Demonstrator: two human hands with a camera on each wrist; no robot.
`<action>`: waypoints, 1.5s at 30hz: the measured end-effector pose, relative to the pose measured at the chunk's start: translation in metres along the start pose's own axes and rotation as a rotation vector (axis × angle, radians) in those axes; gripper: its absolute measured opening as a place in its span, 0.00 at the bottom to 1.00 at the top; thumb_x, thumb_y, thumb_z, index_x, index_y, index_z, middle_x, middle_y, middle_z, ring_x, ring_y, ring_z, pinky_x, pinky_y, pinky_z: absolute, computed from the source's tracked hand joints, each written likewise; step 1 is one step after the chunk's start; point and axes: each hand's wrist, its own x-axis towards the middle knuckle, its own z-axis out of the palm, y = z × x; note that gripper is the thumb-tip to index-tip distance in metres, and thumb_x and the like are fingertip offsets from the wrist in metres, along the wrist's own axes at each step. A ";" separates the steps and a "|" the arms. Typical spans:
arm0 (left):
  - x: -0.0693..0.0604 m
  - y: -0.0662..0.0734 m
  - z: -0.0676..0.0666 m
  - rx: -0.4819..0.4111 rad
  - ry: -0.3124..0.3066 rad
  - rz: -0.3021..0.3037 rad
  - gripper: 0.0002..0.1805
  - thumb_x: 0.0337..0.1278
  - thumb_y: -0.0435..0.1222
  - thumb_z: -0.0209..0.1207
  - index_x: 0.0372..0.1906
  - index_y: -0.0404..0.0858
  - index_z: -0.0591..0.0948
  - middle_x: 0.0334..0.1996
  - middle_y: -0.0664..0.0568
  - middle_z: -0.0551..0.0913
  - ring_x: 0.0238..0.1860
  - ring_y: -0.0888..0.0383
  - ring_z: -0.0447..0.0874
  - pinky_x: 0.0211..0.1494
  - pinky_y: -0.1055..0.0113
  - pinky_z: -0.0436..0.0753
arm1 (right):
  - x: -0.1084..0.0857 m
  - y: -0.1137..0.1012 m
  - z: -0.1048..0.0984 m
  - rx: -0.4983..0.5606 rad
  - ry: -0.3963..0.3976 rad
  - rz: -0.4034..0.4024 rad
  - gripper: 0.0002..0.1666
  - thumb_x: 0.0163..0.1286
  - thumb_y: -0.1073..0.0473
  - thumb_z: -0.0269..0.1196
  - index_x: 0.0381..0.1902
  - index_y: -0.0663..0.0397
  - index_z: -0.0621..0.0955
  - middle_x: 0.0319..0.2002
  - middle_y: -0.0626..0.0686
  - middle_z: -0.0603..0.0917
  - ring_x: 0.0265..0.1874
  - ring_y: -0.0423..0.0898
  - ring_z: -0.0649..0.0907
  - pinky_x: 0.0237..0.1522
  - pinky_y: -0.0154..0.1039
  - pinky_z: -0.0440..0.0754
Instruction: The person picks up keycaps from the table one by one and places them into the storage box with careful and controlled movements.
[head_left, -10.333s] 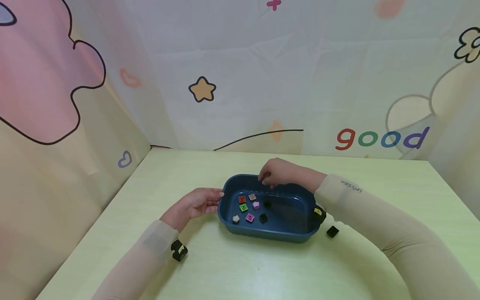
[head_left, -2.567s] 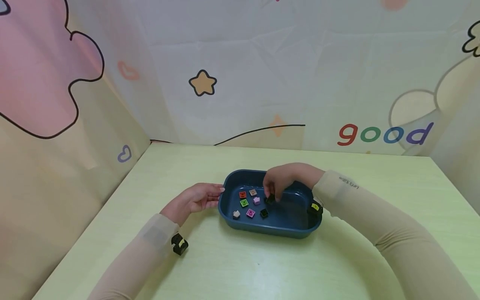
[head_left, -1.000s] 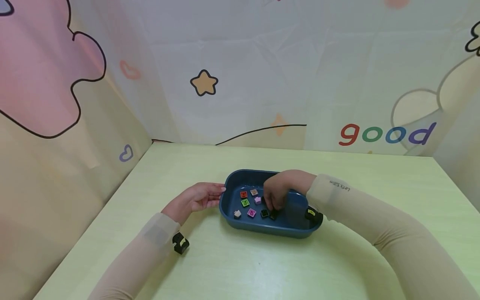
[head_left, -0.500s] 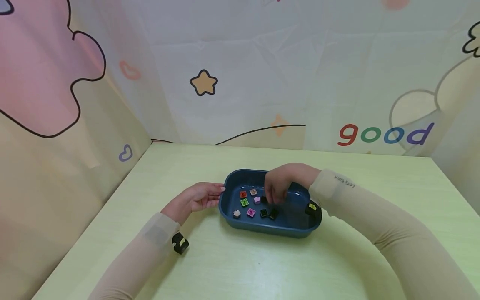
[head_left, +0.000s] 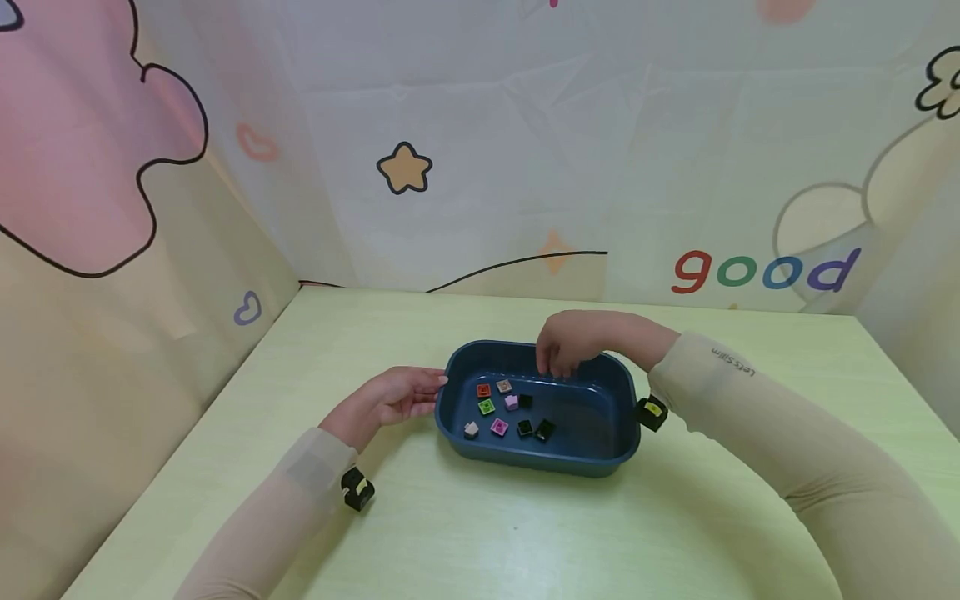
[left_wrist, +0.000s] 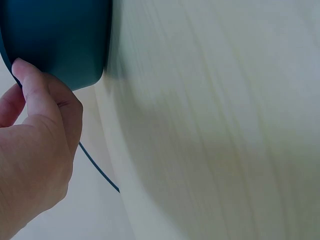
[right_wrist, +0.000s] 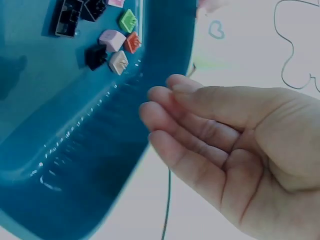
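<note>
A dark blue basin (head_left: 480,450) stands on the table, holding several small pieces that look like keycaps. Among them are a red keycap (head_left: 483,390), a green keycap (head_left: 487,407), a lilac keycap (right_wrist: 112,40), a pink keycap (head_left: 499,427) and a white one (head_left: 471,430). Black keycaps (head_left: 544,430) lie right of these, the largest (right_wrist: 68,19) oblong. My left hand (head_left: 397,395) pinches the basin's left rim between thumb and fingers. Over the far rim hovers my right hand (head_left: 573,342), its fingers loosely bent; the right wrist view shows nothing in them.
The pale wooden table (head_left: 420,533) surrounds the basin. Behind it hangs a printed cloth backdrop (head_left: 495,183). Each wrist wears a small black camera, the left one (head_left: 357,489) just above the table and the right one (head_left: 652,412) beside the basin's right end.
A black keycap that lay on the table right of the basin is now inside it, beside another black one. My right hand has risen from among the keycaps. The left hand stays put.
</note>
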 end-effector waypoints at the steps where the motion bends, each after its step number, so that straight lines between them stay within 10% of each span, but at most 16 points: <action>1: 0.000 0.000 0.000 0.001 0.001 -0.001 0.25 0.77 0.33 0.52 0.73 0.30 0.69 0.28 0.57 0.84 0.30 0.65 0.83 0.36 0.79 0.87 | -0.003 0.001 -0.001 0.003 0.026 -0.016 0.12 0.71 0.71 0.59 0.47 0.64 0.86 0.39 0.56 0.89 0.32 0.42 0.86 0.43 0.39 0.89; 25: -0.003 -0.001 -0.001 0.000 -0.013 0.016 0.25 0.77 0.32 0.52 0.72 0.29 0.69 0.28 0.57 0.85 0.29 0.66 0.83 0.35 0.79 0.87 | -0.107 0.033 0.010 0.102 0.541 0.039 0.11 0.74 0.61 0.63 0.50 0.59 0.85 0.37 0.49 0.88 0.36 0.42 0.84 0.38 0.37 0.83; 45: -0.002 -0.002 0.000 -0.006 -0.040 0.027 0.25 0.77 0.32 0.51 0.72 0.27 0.68 0.27 0.58 0.85 0.29 0.67 0.83 0.35 0.79 0.87 | -0.127 0.097 0.071 0.317 0.573 0.194 0.16 0.76 0.63 0.60 0.54 0.70 0.82 0.45 0.65 0.88 0.40 0.51 0.87 0.43 0.37 0.89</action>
